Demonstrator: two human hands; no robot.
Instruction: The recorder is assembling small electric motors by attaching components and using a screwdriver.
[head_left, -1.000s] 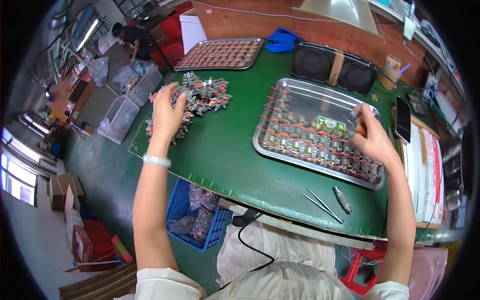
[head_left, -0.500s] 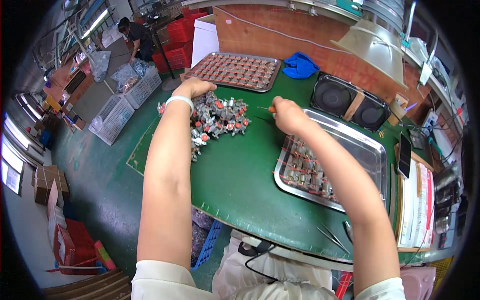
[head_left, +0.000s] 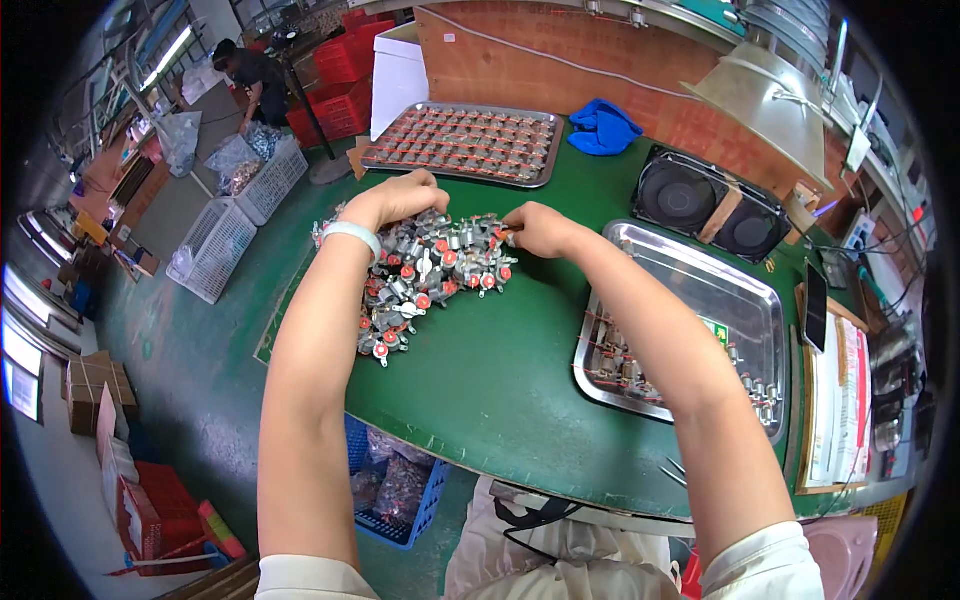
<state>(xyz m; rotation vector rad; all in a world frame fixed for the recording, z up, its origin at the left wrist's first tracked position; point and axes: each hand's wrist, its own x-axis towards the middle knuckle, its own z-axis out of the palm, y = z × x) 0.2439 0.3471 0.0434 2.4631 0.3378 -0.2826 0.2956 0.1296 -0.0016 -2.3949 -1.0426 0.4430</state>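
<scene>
A heap of small grey metal motor-like parts with red-and-white ends (head_left: 425,265) lies on the green table. My left hand (head_left: 405,198) reaches onto the back of the heap. Its fingers are curled down among the parts, and what they pinch is hidden. At the heap's right edge is my right hand (head_left: 545,232), its fingers closed around a thin orange-handled tool that is now mostly hidden, the tip against the parts. Right of it, a metal tray (head_left: 700,262) holds rows of similar parts with red wires, partly covered by my right forearm.
A full tray of parts (head_left: 470,145) stands at the back. Beyond my right hand are a blue cloth (head_left: 603,128), a black twin-fan unit (head_left: 690,200) and a hood (head_left: 765,105). A phone (head_left: 814,305) and tweezers (head_left: 676,472) lie at right. Another person (head_left: 255,85) works far left.
My right hand has moved left and down from beside the tray to the heap, with the orange-handled tool. My left hand has stayed at the heap. The view has shifted slightly.
</scene>
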